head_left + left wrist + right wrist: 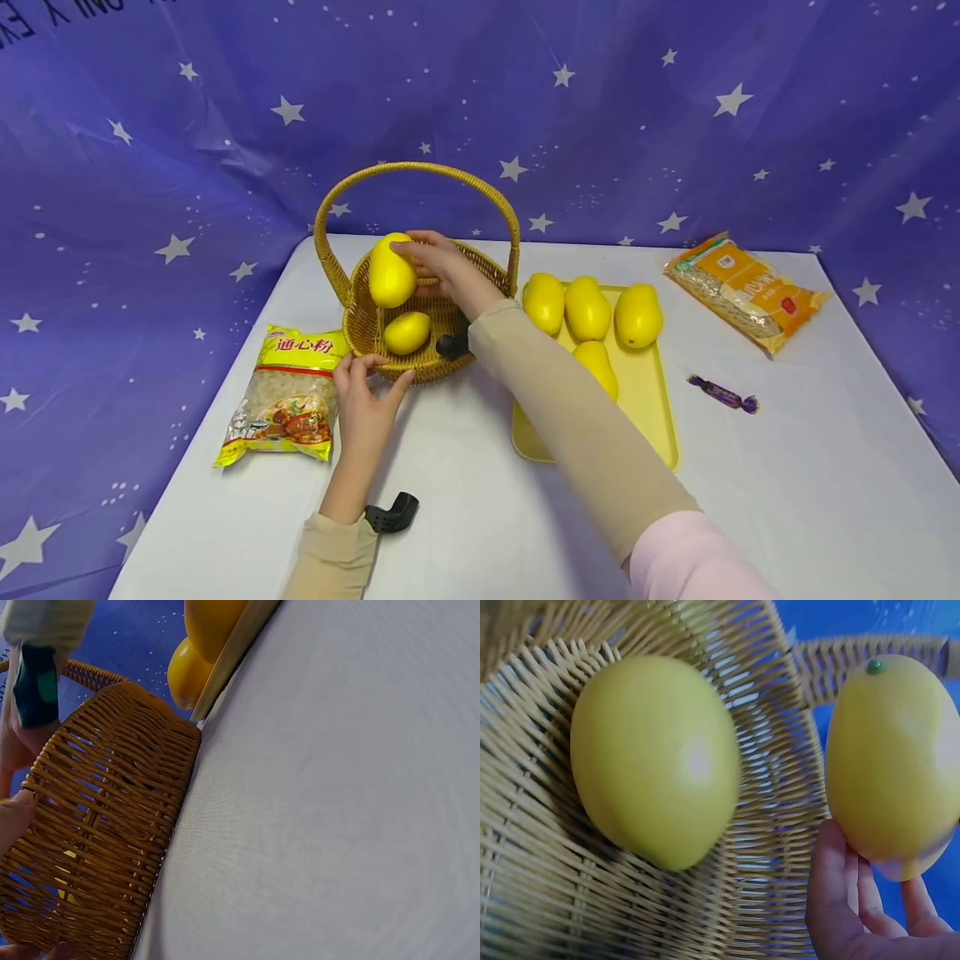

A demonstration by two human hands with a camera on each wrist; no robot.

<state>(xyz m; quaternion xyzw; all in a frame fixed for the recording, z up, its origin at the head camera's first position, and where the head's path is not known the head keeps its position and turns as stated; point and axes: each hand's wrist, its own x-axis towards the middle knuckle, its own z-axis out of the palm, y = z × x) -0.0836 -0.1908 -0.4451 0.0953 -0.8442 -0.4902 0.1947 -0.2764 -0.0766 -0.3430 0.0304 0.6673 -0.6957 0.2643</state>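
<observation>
My right hand (448, 268) holds a yellow mango (392, 272) by its end, raised over the left side of a wicker basket (431, 369). In the right wrist view the held mango (892, 757) shows a green stem spot, with the fingers (832, 877) gripping its lower end. Another mango (656, 761) lies inside the basket. My left hand (365, 412) grips the basket's near rim at the front left. From the left wrist, its thumb (16, 817) appears against the woven side, and the basket's tall handle (420, 168) arches above.
Right of the basket, a yellow tray (641, 417) bears several mangoes (587, 308), partly hidden by my right sleeve. A yellow macaroni bag (292, 400) lies left of the basket. Farther right are an orange pasta bag (746, 292) and a purple wrapped candy (723, 393).
</observation>
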